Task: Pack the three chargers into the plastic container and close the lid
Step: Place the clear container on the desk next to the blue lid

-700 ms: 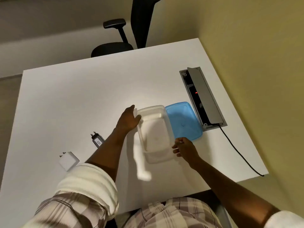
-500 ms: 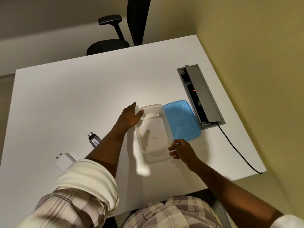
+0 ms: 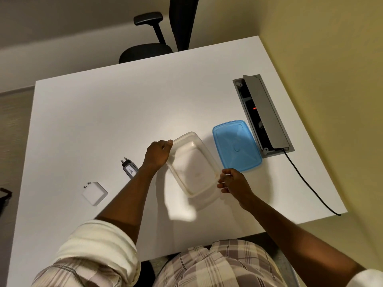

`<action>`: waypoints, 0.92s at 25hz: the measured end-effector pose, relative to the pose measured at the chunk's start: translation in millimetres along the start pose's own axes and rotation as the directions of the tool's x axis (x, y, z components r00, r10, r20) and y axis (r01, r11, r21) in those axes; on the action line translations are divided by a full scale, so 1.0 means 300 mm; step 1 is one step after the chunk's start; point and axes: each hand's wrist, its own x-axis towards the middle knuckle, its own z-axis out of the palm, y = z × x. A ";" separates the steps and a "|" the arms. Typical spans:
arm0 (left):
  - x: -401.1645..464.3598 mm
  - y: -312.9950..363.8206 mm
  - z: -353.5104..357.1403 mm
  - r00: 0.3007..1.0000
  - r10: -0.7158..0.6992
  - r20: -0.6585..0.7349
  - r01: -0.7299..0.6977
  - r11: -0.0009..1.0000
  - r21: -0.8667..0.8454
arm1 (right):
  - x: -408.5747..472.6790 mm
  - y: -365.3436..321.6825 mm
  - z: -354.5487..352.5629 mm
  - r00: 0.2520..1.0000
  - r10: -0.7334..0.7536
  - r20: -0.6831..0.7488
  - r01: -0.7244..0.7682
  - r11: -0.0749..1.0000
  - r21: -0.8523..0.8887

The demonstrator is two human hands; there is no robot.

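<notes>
Both hands point(image 3: 158, 154) gripping container point(image 3: 192, 164), now apart from lid point(image 3: 236, 146).

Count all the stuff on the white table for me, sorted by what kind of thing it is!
Chargers: 2, a white charger and a dark charger
Clear containers: 1
Blue lids: 1
Total: 4

Place: office
Signs: white worktop point(image 3: 124, 112) with built-in power socket box point(image 3: 263, 114), black swivel chair point(image 3: 157, 38) beyond the hand point(image 3: 158, 154)
</notes>
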 end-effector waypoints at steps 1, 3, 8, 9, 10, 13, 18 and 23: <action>-0.020 -0.021 -0.007 1.000 -0.018 0.000 0.018 1.000 0.013 | 0.003 -0.004 0.001 1.000 -0.012 -0.012 0.012 1.000 0.005; -0.066 -0.068 -0.022 0.999 -0.044 -0.002 0.044 0.999 0.026 | 0.009 -0.022 0.006 0.999 -0.037 -0.019 0.037 0.999 0.007; -0.188 -0.154 -0.012 0.990 -0.141 -0.018 0.139 0.985 -0.099 | 0.053 -0.108 0.007 0.994 -0.101 -0.043 0.099 0.993 -0.059; -0.211 -0.166 -0.005 0.987 -0.161 -0.012 0.158 0.979 -0.125 | 0.064 -0.130 0.008 0.993 -0.112 -0.046 0.109 0.991 -0.076; -0.229 -0.174 0.003 0.986 -0.168 -0.009 0.165 0.975 -0.148 | 0.075 -0.153 0.009 0.991 -0.120 -0.051 0.115 0.990 -0.087; -0.271 -0.181 0.027 0.986 -0.163 -0.017 0.156 0.963 -0.222 | 0.108 -0.220 0.010 0.990 -0.134 -0.049 0.128 0.985 -0.112; -0.320 -0.192 0.062 0.979 -0.205 -0.004 0.194 0.931 -0.308 | 0.135 -0.287 0.008 0.992 -0.127 -0.006 0.125 0.983 -0.138; -0.352 -0.191 0.084 0.975 -0.220 0.015 0.209 0.901 -0.381 | 0.159 -0.286 0.002 0.990 -0.135 0.036 0.139 0.975 -0.174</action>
